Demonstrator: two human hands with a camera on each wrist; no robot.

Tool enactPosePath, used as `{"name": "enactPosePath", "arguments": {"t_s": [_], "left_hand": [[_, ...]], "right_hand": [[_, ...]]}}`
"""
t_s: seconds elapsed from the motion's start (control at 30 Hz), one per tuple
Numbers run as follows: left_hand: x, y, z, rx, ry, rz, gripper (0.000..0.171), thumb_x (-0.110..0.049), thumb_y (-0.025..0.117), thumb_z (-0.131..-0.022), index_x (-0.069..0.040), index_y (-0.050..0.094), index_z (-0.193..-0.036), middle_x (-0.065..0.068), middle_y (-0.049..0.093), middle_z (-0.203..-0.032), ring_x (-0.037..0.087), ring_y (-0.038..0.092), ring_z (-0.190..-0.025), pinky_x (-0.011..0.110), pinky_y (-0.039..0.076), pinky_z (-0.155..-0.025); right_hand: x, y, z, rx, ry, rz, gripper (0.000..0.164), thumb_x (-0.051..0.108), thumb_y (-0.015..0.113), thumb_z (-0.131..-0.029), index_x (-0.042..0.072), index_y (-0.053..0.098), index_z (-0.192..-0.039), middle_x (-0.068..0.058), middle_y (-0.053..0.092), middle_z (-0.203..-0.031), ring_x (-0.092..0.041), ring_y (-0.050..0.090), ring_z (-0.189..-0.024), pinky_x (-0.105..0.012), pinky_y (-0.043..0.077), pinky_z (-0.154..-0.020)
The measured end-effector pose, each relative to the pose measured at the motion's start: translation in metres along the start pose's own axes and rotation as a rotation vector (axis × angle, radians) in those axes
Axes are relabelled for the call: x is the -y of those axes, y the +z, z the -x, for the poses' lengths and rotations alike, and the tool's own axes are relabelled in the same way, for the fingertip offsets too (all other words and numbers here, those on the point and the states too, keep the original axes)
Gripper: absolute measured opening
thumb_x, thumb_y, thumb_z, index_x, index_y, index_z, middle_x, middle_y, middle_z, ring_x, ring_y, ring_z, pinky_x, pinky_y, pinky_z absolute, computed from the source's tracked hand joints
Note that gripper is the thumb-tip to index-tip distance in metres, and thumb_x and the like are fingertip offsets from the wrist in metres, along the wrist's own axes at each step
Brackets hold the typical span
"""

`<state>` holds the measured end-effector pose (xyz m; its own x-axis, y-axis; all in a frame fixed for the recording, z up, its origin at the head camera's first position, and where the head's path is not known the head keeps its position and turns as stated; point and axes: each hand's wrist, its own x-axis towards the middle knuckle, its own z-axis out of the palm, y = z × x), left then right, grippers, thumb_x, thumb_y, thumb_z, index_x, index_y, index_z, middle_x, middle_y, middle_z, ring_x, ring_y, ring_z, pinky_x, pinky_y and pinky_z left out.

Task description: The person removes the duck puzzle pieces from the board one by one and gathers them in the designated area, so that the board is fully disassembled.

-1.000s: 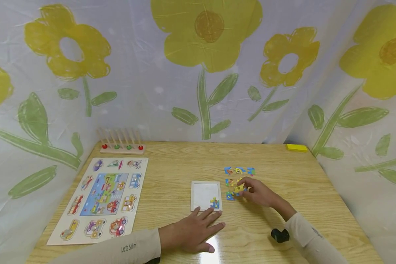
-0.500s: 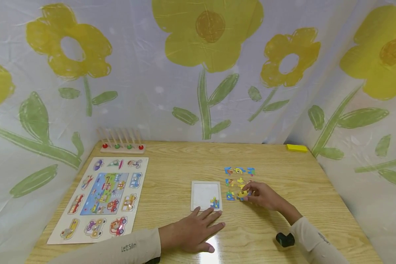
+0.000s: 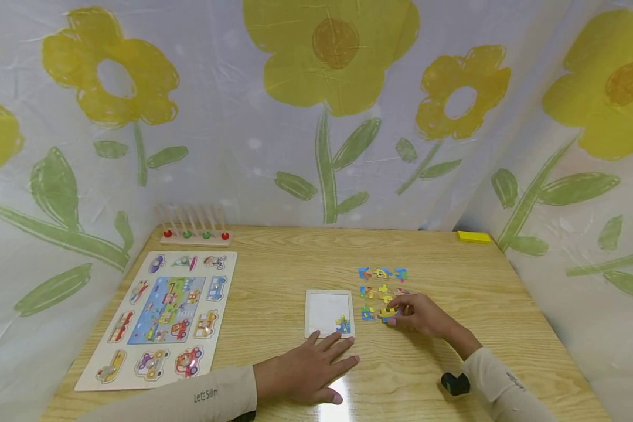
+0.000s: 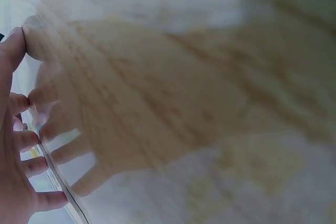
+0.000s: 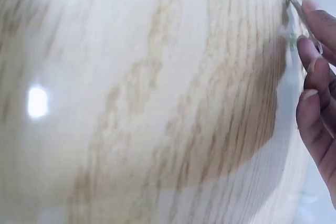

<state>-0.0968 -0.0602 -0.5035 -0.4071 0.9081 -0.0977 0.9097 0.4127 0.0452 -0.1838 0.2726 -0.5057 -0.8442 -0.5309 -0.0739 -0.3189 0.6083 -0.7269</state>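
Note:
In the head view a small square puzzle tray (image 3: 324, 309) lies at mid-table, with a yellow-and-blue jigsaw section (image 3: 344, 324) in its near right corner. My left hand (image 3: 312, 370) lies with fingers spread, the fingertips touching the tray's near edge; the left wrist view shows these fingers along the tray edge (image 4: 55, 174). To the tray's right, my right hand (image 3: 423, 316) pinches a yellow-and-blue puzzle piece (image 3: 387, 314) between thumb and fingers, low over the table. Seen from the right wrist, the pinched piece (image 5: 304, 18) is a thin, tilted edge.
Several loose puzzle pieces (image 3: 383, 273) lie in rows right of the tray. A vehicle puzzle board (image 3: 227, 328) covers the table's left side. At the back stand a peg rack (image 3: 197, 240) with beads and, far right, a yellow block (image 3: 473, 237). A flowered curtain (image 3: 216, 146) surrounds the table.
My right hand has shifted slightly right and toward the near side with the yellow-and-blue puzzle piece, uncovering pieces in the middle row. My left hand has stayed in place.

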Motion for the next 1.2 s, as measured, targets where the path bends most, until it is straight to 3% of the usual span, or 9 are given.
{"name": "enactPosePath", "arguments": {"t_s": [0.33, 0.57, 0.8, 1.0, 1.2], "left_hand": [[-0.0012, -0.0022, 0.0004, -0.006, -0.004, -0.008, 0.069, -0.061, 0.029, -0.104, -0.019, 0.031, -0.159, 0.014, 0.028, -0.165, 0.037, 0.032, -0.149, 0.059, 0.044, -0.106], [-0.0006, -0.003, 0.0, 0.004, 0.001, 0.001, 0.07, -0.061, 0.028, -0.104, -0.019, 0.03, -0.16, 0.015, 0.026, -0.165, 0.037, 0.031, -0.15, 0.059, 0.043, -0.106], [-0.0006, -0.0022, 0.0, 0.012, 0.0, 0.011, 0.07, -0.061, 0.028, -0.104, -0.019, 0.029, -0.16, 0.014, 0.025, -0.166, 0.037, 0.029, -0.15, 0.06, 0.043, -0.106], [-0.0008, -0.0015, 0.0007, -0.011, 0.007, 0.002, 0.069, -0.061, 0.029, -0.104, -0.018, 0.031, -0.159, 0.015, 0.027, -0.165, 0.038, 0.031, -0.15, 0.06, 0.043, -0.105], [-0.0011, 0.0014, 0.0014, -0.04, 0.011, -0.012, 0.069, -0.061, 0.032, -0.104, -0.017, 0.033, -0.158, 0.016, 0.028, -0.164, 0.041, 0.031, -0.149, 0.06, 0.044, -0.104]], "right_hand": [[0.0023, 0.001, -0.0008, -0.042, -0.021, 0.141, 0.027, 0.025, 0.077, -0.089, 0.011, 0.073, -0.112, 0.004, 0.067, -0.093, -0.007, 0.057, -0.078, -0.026, 0.05, -0.071], [0.0013, 0.0012, -0.0021, -0.047, -0.015, 0.21, 0.03, 0.032, 0.077, -0.089, 0.015, 0.073, -0.113, 0.007, 0.067, -0.101, -0.024, 0.066, -0.108, -0.042, 0.054, -0.091], [0.0016, -0.0004, -0.0017, -0.035, 0.001, 0.207, 0.032, 0.034, 0.077, -0.089, 0.013, 0.073, -0.113, 0.006, 0.068, -0.102, -0.014, 0.064, -0.096, -0.036, 0.054, -0.085], [0.0037, -0.0018, -0.0005, -0.037, -0.005, 0.201, 0.031, 0.032, 0.078, -0.089, 0.012, 0.072, -0.113, 0.004, 0.069, -0.101, -0.012, 0.063, -0.093, -0.031, 0.053, -0.081], [0.0058, -0.0036, -0.0003, -0.053, -0.013, 0.211, 0.032, 0.032, 0.078, -0.089, 0.011, 0.072, -0.111, 0.006, 0.067, -0.094, -0.006, 0.057, -0.078, -0.025, 0.05, -0.07]]}}
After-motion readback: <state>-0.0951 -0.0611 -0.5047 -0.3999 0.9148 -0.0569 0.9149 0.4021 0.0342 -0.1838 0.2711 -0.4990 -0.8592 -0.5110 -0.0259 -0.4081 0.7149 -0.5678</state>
